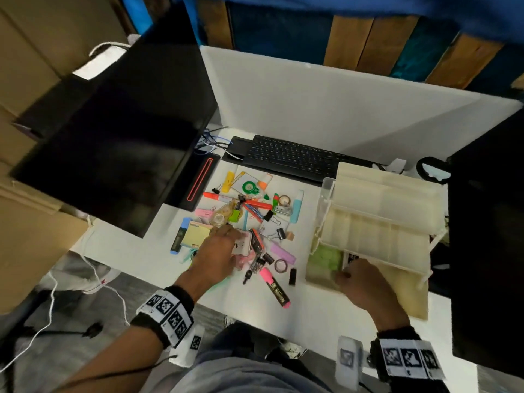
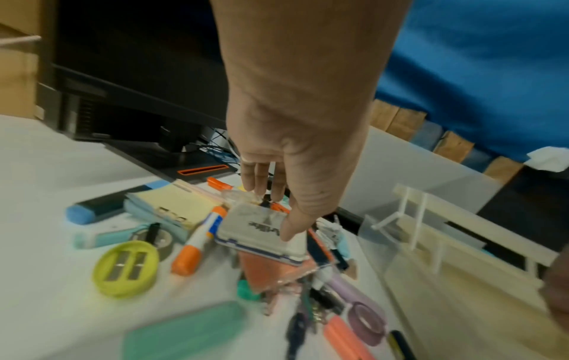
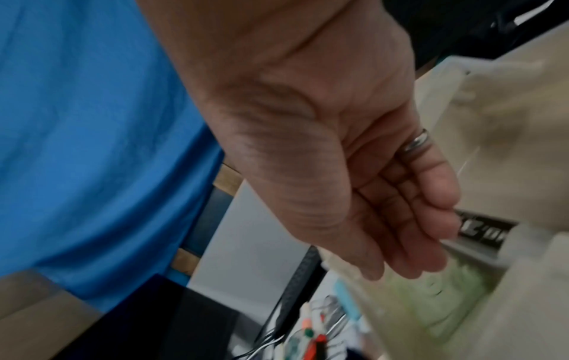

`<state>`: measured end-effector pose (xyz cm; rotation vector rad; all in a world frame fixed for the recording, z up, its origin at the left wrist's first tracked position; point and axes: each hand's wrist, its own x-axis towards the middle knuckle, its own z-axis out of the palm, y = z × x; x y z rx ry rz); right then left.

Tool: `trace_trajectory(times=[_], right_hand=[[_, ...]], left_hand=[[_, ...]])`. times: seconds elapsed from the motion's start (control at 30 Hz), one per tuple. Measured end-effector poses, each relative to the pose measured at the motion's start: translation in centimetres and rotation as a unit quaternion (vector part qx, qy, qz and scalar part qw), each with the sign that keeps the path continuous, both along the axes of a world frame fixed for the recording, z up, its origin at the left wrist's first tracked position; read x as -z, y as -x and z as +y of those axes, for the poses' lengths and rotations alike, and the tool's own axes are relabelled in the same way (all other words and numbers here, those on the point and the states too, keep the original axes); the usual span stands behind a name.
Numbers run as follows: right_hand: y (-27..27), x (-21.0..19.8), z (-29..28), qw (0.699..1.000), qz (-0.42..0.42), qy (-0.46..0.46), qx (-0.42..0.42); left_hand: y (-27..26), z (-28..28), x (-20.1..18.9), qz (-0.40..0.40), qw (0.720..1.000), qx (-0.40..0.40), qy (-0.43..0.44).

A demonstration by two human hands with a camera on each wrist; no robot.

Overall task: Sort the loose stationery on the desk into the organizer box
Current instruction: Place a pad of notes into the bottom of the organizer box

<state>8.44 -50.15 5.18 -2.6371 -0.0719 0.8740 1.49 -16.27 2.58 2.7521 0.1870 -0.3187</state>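
Loose stationery lies heaped mid-desk: a yellow sticky pad (image 1: pixel 195 235), a pink highlighter (image 1: pixel 276 287), binder clips (image 1: pixel 280 232), a purple tape roll (image 1: pixel 280 265), a yellow-green sharpener (image 2: pixel 126 270). My left hand (image 1: pixel 228 236) reaches into the heap with straight fingers. Its thumb touches a flat white case (image 2: pixel 261 231) and its fingertips (image 2: pixel 261 187) hang past the case's far edge. The cream tiered organizer box (image 1: pixel 382 222) stands open at the right. My right hand (image 1: pixel 348 275) hovers over its bottom tray, fingers together and holding nothing, above a green sheet (image 3: pixel 455 287).
A dark monitor (image 1: pixel 113 137) stands at the left on a base with an orange slot (image 1: pixel 200 180). A black keyboard (image 1: pixel 292 157) lies behind the heap. Another dark screen (image 1: pixel 487 236) rises at the right. A white partition (image 1: pixel 340 103) closes the back.
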Motion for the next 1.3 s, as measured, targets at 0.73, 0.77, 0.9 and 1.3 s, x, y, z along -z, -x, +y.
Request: trace_trajectory(times=[0.73,0.77,0.9,1.3], right_hand=[[0.6,5.1,19.1,0.986,0.05,-0.113,0.109],[0.7,5.1,19.1,0.987,0.042,-0.111,0.11],[0.9,5.5,19.2,0.987,0.03,-0.148,0.062],[2.2,1.7,19.1,0.85,0.101,-0.453,0.251]], left_hand=[[-3.2,7.5,2.9,0.036,0.981,0.17,-0.09],[-3.2,7.6,2.7,0.036,0.982,0.164,-0.081],[-3.2,8.2,3.2,0.07,0.99,0.105,0.056],[-4.9,5.9,0.6,0.162,0.959,0.119,0.198]])
